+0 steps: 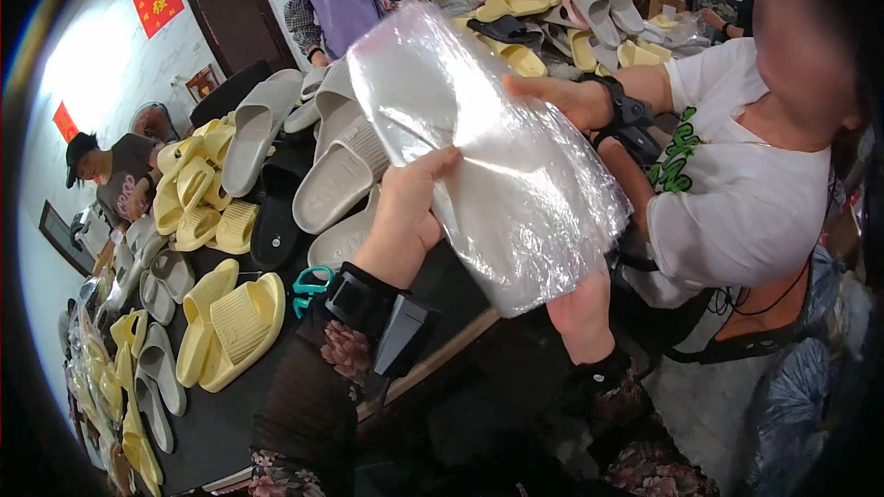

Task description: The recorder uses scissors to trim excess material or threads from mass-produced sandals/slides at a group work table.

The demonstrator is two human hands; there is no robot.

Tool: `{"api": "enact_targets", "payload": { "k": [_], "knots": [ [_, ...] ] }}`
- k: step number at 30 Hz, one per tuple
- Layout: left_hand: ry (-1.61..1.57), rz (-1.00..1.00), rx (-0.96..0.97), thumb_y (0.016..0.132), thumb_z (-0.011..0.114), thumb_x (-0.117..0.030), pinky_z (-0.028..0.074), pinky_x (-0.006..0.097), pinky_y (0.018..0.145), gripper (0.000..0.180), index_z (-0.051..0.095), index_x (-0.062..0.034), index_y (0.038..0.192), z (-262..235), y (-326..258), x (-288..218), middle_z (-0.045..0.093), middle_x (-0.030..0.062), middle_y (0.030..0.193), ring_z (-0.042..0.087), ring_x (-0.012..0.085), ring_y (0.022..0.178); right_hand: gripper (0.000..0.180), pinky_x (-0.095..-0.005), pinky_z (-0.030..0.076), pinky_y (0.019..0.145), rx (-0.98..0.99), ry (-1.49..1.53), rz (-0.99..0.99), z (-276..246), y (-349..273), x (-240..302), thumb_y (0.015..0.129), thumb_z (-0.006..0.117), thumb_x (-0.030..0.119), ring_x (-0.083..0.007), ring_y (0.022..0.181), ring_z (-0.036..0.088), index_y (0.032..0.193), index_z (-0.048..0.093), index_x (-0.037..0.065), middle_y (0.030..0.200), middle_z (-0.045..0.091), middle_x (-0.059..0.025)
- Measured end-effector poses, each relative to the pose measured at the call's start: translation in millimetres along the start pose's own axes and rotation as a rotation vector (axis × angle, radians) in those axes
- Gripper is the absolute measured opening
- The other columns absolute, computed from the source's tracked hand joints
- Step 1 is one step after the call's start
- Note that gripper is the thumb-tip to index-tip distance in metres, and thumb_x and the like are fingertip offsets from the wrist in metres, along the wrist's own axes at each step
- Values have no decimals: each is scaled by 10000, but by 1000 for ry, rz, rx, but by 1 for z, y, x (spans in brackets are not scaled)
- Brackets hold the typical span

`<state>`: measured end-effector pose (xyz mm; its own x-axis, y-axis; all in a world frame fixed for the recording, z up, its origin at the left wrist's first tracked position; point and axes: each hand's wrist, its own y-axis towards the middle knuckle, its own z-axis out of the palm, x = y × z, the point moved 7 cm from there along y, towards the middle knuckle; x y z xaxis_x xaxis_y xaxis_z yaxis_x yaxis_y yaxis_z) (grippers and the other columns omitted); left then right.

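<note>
Clear plastic bag [488,147] fills the centre of the frame, held up above the table [221,423]. Left hand [410,212] pinches its near edge, thumb on top, fingers closed on the film. Right hand [580,299] is under the bag's lower end, mostly hidden, grip unclear. A co-worker's hand [562,97] grips the far side. Grey and yellow slippers [230,313] cover the table at left.

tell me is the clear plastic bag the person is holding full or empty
Empty, as far as shows: the plastic bag lies flat and see-through between the left hand and the right hand, with no slipper visible inside.
</note>
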<state>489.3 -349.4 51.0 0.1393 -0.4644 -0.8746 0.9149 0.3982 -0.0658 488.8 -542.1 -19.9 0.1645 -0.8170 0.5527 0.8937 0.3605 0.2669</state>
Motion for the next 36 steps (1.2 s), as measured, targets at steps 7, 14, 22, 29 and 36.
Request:
{"api": "enact_targets", "payload": {
  "k": [7, 14, 22, 29, 36],
  "knots": [
    [-65, -59, -81, 848, 545, -34, 534, 501, 834, 425, 395, 115, 1217, 0, -26, -21, 551, 225, 1089, 614, 351, 948, 404, -362, 410, 999, 79, 149, 59, 25, -3, -5, 951, 427, 109, -227, 1172, 499, 1332, 379, -18, 1285, 494, -125],
    [57, 39, -15, 868, 540, -50, 559, 458, 804, 433, 377, 105, 1238, 25, -30, -23, 558, 217, 1095, 624, 317, 959, 391, -376, 401, 999, 115, -250, -39, 4, -6, 7, 962, 404, 165, -227, 1169, 502, 1313, 406, -9, 1289, 493, -122],
    [93, 71, 231, 850, 647, -339, 517, 390, 727, 573, 420, 19, 1236, 55, -31, -36, 557, 188, 1096, 596, 274, 929, 421, -421, 541, 704, 59, 93, -52, 1, 3, 37, 973, 388, 377, -298, 1097, 556, 1310, 433, 127, 1262, 532, -127],
    [372, 103, 324, 851, 627, -280, 491, 293, 653, 376, 563, 16, 1073, 79, -81, -21, 590, 83, 858, 582, 170, 760, 471, -303, 491, 598, -19, -37, -4, -8, -18, 64, 963, 433, 361, -184, 900, 596, 1327, 411, 64, 1170, 582, -130],
    [614, 523, 1419, 912, 557, -195, 504, 410, 669, 275, 564, 80, 922, 74, -287, -83, 588, 233, 842, 597, 310, 732, 153, -517, 519, 797, 1812, 20, 109, 146, -106, 128, 913, 512, 101, -417, 912, 610, 926, 598, -25, 919, 598, -292]
  ]
}}
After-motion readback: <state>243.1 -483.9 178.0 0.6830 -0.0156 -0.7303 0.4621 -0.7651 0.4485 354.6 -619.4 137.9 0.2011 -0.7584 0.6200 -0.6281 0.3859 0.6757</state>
